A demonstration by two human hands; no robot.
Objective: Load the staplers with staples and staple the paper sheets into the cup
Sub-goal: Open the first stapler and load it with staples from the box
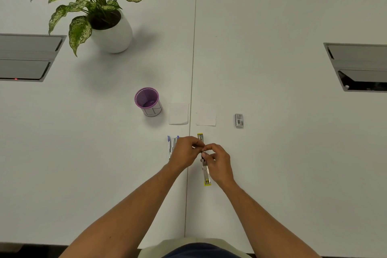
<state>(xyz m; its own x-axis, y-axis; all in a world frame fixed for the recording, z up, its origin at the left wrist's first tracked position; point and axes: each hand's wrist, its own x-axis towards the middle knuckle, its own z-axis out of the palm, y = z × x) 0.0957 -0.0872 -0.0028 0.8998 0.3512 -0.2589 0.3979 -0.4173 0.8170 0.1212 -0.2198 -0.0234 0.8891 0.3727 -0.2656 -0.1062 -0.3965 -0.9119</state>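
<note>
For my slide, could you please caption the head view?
Both hands, left hand and right hand, pinch a strip of staples above the opened yellow stapler.

— Resting on the white table?
— Potted plant far left; purple cup, two paper sheets, staple box in a row.
— Nearer?
— Blue stapler, yellow stapler, both lying opened.

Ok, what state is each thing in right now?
Yellow stapler: opened flat on the table.
Blue stapler: open, lying flat.
Purple cup: upright, paper-free.
Two paper sheets: flat, unstapled.
Staple box: closed.
Left hand, right hand: pinching something small, likely staples.
</note>
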